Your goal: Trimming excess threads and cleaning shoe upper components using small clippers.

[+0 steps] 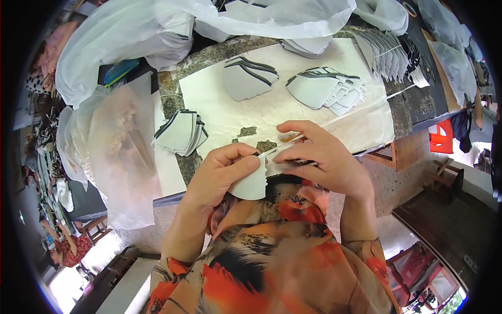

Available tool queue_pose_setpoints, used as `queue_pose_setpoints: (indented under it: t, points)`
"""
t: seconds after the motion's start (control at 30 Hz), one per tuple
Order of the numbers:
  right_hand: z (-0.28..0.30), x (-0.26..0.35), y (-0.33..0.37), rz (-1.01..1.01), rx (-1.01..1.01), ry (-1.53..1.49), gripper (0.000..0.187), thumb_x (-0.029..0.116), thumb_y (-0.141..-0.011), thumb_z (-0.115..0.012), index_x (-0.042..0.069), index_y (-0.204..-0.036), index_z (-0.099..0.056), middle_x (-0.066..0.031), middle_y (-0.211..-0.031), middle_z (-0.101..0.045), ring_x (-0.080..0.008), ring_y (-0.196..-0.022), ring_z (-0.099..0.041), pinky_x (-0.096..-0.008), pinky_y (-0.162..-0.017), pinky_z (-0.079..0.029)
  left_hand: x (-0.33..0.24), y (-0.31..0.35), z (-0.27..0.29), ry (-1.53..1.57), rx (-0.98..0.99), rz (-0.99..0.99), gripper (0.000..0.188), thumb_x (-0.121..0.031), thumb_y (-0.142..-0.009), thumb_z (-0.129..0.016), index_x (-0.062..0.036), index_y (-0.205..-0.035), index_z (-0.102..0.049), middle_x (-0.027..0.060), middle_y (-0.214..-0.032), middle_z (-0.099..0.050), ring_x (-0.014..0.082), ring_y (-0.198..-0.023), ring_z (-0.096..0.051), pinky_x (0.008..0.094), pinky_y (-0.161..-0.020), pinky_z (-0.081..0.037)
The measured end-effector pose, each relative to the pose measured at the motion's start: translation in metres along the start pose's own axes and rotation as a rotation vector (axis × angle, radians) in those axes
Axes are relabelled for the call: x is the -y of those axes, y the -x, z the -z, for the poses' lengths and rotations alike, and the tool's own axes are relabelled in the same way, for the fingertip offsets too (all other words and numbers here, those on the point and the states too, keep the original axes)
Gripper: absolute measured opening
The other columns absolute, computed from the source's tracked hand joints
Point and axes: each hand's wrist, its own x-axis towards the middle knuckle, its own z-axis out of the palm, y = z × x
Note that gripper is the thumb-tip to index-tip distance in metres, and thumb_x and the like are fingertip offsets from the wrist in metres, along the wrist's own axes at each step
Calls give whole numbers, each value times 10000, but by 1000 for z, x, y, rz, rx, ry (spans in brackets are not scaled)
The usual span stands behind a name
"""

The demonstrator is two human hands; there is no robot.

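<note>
My left hand pinches a pale grey, curved flat piece with a notched right edge, thumb on top, close in front of my body. A thin white strip runs from the upper right across the table to my hands and meets the piece's top corner. My right hand has its fingers curled round this strip, just right of the piece. A small orange-brown bit shows by its index finger, too hidden to name. Beyond my hands, similar grey pieces with black edging lie in a fanned stack and a smaller group.
Another stack of grey pieces lies left of my hands. A tied row of pieces is at the far right. Clear plastic bags cover the table's left side. A worn white sheet covers the work surface. A red stool stands right.
</note>
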Motion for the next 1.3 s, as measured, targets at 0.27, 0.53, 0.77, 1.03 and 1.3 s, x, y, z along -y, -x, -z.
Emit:
queue_pose_setpoints:
  t: [0.27, 0.53, 0.77, 1.03, 1.3]
  points:
    - [-11, 18, -3, -96, -104, 292, 184, 232, -923, -716, 135, -1077, -736, -95, -1233, -652, -299, -959, -690, -395, -795, -556, 17, 2, 11, 55, 24, -45, 196, -138, -988, -703, -6, -1132, -707, 56, -972, -738, 115, -839, -691, 265, -754, -568]
    - [-7, 31, -9, -301, 32, 39, 331, 347, -1052, -527, 67, -1076, -701, -144, -972, -689, -362, -944, -653, -429, -808, -514, 18, 0, -1, 171, 37, -36, 239, -116, -996, -683, -9, -1210, -672, 87, -989, -737, 161, -863, -710, 293, -783, -584]
    - [-19, 21, -5, -358, -52, -191, 433, 339, -1107, -430, -13, -1037, -672, -205, -989, -683, -380, -964, -634, -413, -876, -490, 25, -3, -12, 180, 32, -118, 248, -94, -1012, -661, -10, -1245, -670, 41, -1053, -726, 87, -896, -681, 245, -779, -565]
    - [-23, 12, -4, -383, -20, -472, 402, 348, -1110, -475, 10, -956, -628, -34, -893, -555, -128, -861, -487, -277, -779, -414, 25, -2, -18, 164, -31, -121, 231, -87, -1010, -662, -4, -1225, -679, 44, -1057, -726, 95, -899, -681, 257, -790, -570]
    - [-17, 12, -5, -462, -106, -592, 312, 313, -1064, -552, 34, -957, -643, 51, -828, -536, -54, -766, -467, -219, -693, -402, 16, -5, -23, 36, -80, -100, 320, -90, -991, -691, -13, -1300, -660, 13, -985, -711, 61, -845, -639, 223, -742, -524]
